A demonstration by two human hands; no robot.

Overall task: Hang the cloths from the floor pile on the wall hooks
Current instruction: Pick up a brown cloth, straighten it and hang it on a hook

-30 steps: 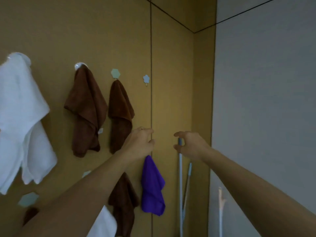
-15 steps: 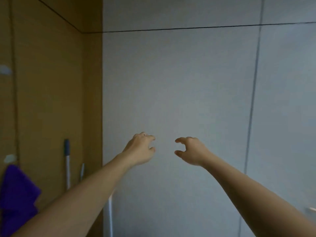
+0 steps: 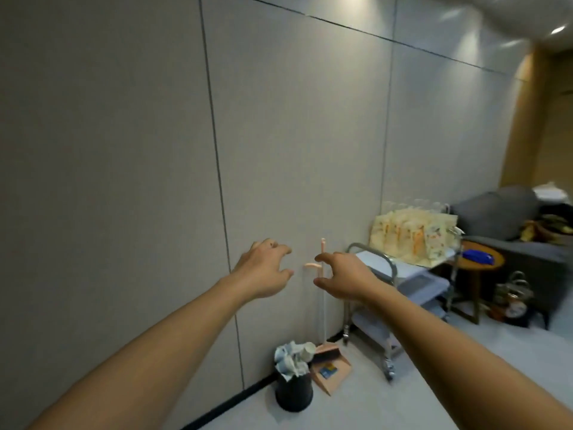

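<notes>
Both arms reach forward, the left hand (image 3: 265, 270) and right hand (image 3: 342, 279) side by side, fingers loosely curled, holding nothing. No cloths or hooks are in view. A black bin (image 3: 293, 394) stands at 6 o'clock below them beside the grey wall (image 3: 124, 181).

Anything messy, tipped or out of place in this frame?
Only the black bin by the wall: crumpled paper is heaped above its rim. Both hands are empty; no cloths or hooks in view.

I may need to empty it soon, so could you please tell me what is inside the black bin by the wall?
Crumpled white paper heaps above the black bin rim; anything beneath it is hidden.
</notes>
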